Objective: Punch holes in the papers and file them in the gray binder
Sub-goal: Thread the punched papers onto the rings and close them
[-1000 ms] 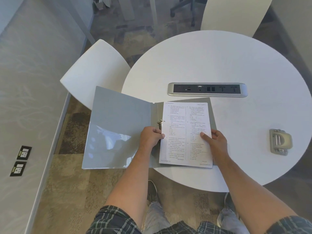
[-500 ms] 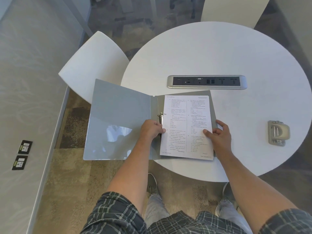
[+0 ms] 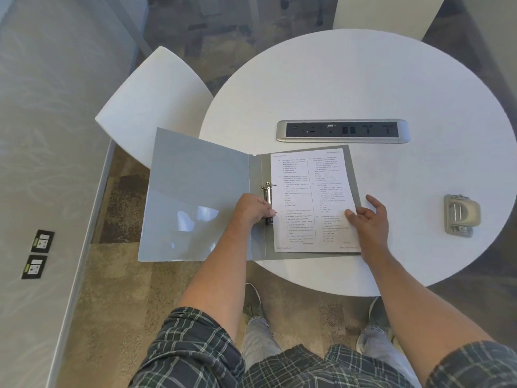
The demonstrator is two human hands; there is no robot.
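A round white table (image 3: 363,79) stood on mottled carpet (image 3: 117,289), a socket strip (image 3: 342,131) set in its top. White chairs (image 3: 156,107) flanked it; a grey wall (image 3: 42,107) carried two outlets (image 3: 39,253).

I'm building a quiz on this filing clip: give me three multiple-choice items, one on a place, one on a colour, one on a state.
1. Where is the hole punch?
A. On the table, right of the binder
B. On the chair
C. Inside the binder

2. What colour is the binder?
A. Red
B. Gray
C. Black

3. How does the binder lie?
A. Shut
B. Standing upright
C. Open, papers inside

Answers:
1 A, it sits on the white table beyond the right hand.
2 B, its cover is gray.
3 C, the papers lie by the ring clip, where the left hand rests.
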